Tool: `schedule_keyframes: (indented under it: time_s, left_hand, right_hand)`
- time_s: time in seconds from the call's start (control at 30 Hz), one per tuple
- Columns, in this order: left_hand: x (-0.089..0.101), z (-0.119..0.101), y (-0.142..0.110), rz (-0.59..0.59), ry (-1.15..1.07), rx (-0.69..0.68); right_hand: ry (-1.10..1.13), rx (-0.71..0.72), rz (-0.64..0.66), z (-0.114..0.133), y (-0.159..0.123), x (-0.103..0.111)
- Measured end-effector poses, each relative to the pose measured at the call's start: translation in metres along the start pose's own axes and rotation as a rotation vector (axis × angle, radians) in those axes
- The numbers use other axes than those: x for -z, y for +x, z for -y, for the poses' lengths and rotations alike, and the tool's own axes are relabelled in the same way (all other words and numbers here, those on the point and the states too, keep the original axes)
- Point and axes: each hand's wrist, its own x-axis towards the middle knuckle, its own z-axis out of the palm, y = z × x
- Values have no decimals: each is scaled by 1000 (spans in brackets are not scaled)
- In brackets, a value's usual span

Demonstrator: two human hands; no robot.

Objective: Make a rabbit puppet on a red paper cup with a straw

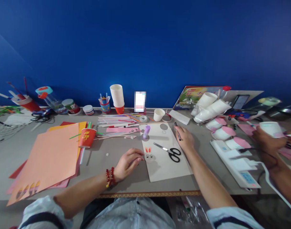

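My right hand (185, 140) is closed around a dark pen (179, 135) at the right edge of a white sheet (164, 170). My left hand (129, 162), with red beads at the wrist, rests on the table with loosely bent fingers and holds nothing. Its fingertips reach the sheet's left edge, beside a small white rabbit face (149, 156) with orange ears and googly eyes. Black-handled scissors (170, 152) lie partly open on the sheet. A purple glue stick (146, 131) stands on it, near a drawn or cut grey circle (163, 126).
Stacked coloured paper (47, 152) lies left, with a red cup (88, 138) on its edge. Straws (119, 120), a white paper cup (159, 114) and a tape roll (143, 118) sit behind. At right are a power strip (234, 163) and another person's hand (266, 140) with a cup.
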Motion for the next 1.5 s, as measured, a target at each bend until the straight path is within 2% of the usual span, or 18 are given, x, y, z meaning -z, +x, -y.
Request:
schedule_keyframes:
  time_s: [0.17, 0.5, 0.87, 0.97, 1.03, 1.1, 1.2, 1.3, 1.37, 1.5]
  left_hand:
    - [0, 0, 2, 12, 14, 4]
    - [-3, 5, 3, 0, 92, 44]
    - [-11, 10, 0, 79, 313, 115]
    - [-11, 11, -2, 96, 372, 110]
    - [-10, 11, -3, 113, 416, 109]
    - [-9, 9, -1, 131, 457, 117]
    - [-11, 6, 5, 155, 522, 138]
    - [-16, 2, 14, 172, 614, 171]
    - [-19, 0, 19, 185, 671, 187]
    - [-26, -3, 24, 194, 744, 202]
  right_hand:
    - [-151, -53, 14, -5, -1, -10]
    - [-39, -88, -16, -9, 0, -15]
    - [45, -91, -39, -7, -1, -9]
    - [130, -78, -38, -8, 1, 1]
    - [216, -79, -24, -5, 4, 15]
    - [307, -93, 21, 3, 5, 33]
    - [472, -89, 205, 28, -2, 59]
    - [662, 54, 408, 61, -22, 70]
    - [674, 122, 418, 80, -38, 68]
    - [650, 139, 356, 102, -58, 55]
